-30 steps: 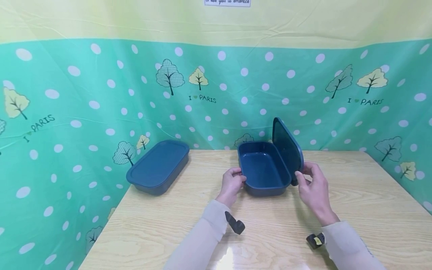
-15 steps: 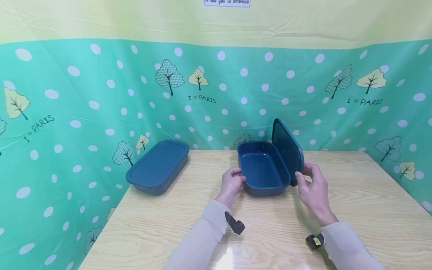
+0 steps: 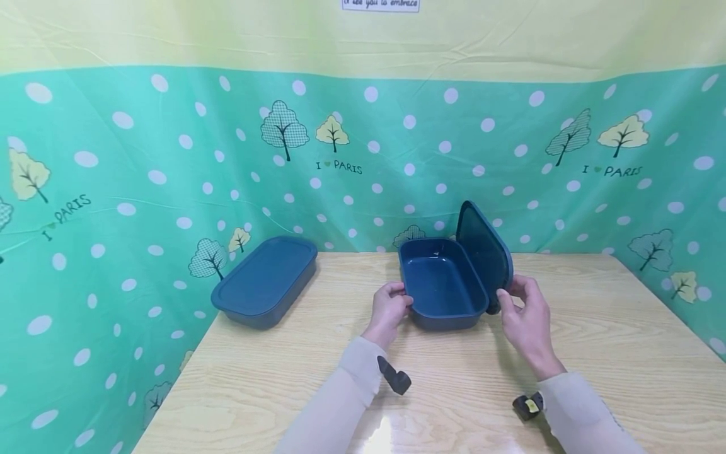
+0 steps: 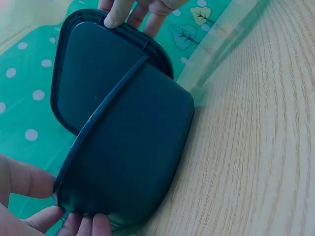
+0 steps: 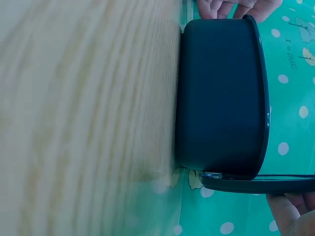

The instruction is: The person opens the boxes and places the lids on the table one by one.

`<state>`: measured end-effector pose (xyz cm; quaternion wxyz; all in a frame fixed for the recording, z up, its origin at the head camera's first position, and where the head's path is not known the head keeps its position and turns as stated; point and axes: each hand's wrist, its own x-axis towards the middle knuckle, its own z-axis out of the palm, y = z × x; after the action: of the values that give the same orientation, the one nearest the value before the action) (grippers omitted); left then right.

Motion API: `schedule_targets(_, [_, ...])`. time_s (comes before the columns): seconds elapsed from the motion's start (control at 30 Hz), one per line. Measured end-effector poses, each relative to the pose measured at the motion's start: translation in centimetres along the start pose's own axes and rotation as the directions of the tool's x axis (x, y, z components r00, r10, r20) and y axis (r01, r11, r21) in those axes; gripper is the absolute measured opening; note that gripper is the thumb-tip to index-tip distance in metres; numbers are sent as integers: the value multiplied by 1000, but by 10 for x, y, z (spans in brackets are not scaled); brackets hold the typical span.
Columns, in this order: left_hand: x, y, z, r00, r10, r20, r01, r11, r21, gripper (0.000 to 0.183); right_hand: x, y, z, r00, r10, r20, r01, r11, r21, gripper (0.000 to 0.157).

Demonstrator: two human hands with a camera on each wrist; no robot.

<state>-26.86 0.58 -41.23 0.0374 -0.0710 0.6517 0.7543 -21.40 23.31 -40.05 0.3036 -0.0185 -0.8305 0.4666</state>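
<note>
A dark blue rectangular food container (image 3: 445, 287) stands on the table, its inside bare. My left hand (image 3: 390, 312) holds its left side; in the left wrist view the thumb (image 4: 29, 181) lies at the rim and the fingertips press the wall below. On the container's right, the matching lid (image 3: 484, 249) stands steeply on edge, leaning a little to the left. My right hand (image 3: 527, 318) pinches the lid near its front edge, thumb toward the container and fingers behind. In the right wrist view the lid (image 5: 256, 186) runs right alongside the container wall (image 5: 221, 98).
A second dark blue container (image 3: 266, 280) with its lid on sits at the table's left edge. Light wood tabletop (image 3: 454, 391) lies in front. Behind and to the left hangs a green curtain (image 3: 363, 157) with white dots and trees. Both wrists carry black camera mounts.
The lid's top edge has sunk very slightly. Both hands keep their holds, and the container has stayed in place.
</note>
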Motion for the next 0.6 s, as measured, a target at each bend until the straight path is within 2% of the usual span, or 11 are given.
schedule_targets(0.3, [1,0,1,1000,-5,-2,5,1000,6,40,0,4,1,1000,9,-14,-9,1000,28,24])
schedule_targets(0.6, [-1,1,0,1000,-15,0,15,1000,9,40,-1,5,0,999,47,22,-46,999,-21,28])
